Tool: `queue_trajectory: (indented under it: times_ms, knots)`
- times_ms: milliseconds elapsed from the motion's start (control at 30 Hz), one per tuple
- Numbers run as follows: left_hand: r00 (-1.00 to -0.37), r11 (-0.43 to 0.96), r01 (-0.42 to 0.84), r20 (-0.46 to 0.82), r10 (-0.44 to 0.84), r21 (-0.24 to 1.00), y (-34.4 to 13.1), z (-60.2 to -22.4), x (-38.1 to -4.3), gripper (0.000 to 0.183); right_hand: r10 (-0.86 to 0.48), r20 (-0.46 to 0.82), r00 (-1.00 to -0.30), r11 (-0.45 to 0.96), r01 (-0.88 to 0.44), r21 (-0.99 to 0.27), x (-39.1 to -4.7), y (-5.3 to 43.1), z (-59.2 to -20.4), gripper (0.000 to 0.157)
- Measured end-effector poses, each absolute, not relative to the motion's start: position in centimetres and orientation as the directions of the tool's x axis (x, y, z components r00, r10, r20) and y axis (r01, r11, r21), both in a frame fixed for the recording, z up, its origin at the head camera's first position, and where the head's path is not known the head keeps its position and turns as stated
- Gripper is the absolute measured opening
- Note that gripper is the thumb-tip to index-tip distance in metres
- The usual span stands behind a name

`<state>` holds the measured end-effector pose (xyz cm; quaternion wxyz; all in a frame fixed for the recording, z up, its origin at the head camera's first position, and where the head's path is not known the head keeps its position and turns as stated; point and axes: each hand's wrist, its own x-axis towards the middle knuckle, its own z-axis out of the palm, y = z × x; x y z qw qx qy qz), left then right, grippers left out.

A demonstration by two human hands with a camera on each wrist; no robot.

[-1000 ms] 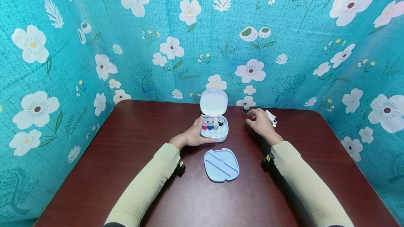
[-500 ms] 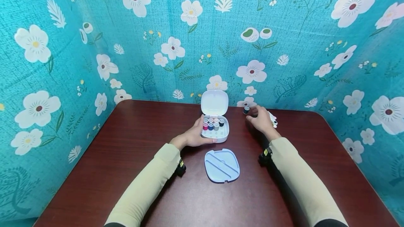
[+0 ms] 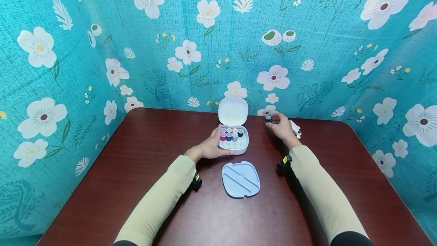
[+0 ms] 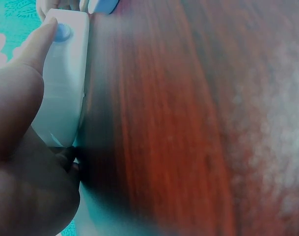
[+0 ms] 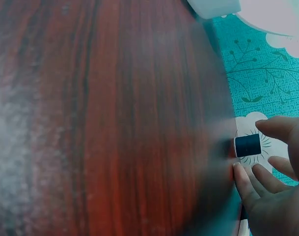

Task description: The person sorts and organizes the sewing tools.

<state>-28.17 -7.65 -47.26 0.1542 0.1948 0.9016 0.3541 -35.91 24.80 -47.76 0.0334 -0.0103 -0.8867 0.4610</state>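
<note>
A white sewing box (image 3: 243, 149) stands with its lid (image 3: 233, 111) raised and several thread spools (image 3: 229, 137) in its back rows. My left hand (image 3: 209, 147) holds it from the left, thumb along the front wall, as the left wrist view shows with the box side (image 4: 66, 88). Near the table's back edge a dark thread spool (image 3: 268, 119) stands upright. My right hand (image 3: 282, 128) reaches round it. In the right wrist view the thumb and fingers (image 5: 274, 129) are spread on either side of the spool (image 5: 248, 146), a gap showing at the thumb.
A pale blue ridged tray (image 3: 241, 179) lies flat in front of the box. Small white items (image 3: 295, 129) lie just behind the right hand. A flowered blue cloth (image 3: 205, 48) hangs along the table's (image 3: 153, 132) back edge and sides.
My right hand has shifted a little left and back, its fingers now reaching round the dark spool. The left hand stays on the box.
</note>
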Motion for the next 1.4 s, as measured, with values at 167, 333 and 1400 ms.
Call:
queue_trajectory:
  times_ms: [167, 333, 1400]
  knots:
    - [-0.875, 0.671, 0.24, -0.143, 0.462, 0.701, -7.6, -47.3, -28.2, 0.128, 0.033, 0.032, -0.999, 0.543, -0.009, -0.84, -36.2, 25.0, -47.8, 0.069]
    - [-0.873, 0.668, 0.238, -0.147, 0.466, 0.705, -7.6, -47.4, -28.2, 0.128, -0.001, 0.013, -1.0, 0.518, -0.011, -0.855, -36.3, 25.1, -48.0, 0.07]
    - [-0.877, 0.669, 0.24, -0.139, 0.461, 0.703, -7.7, -47.1, -28.0, 0.128, -0.049, 0.054, -0.997, 0.569, -0.072, -0.819, -35.5, 22.3, -48.5, 0.027]
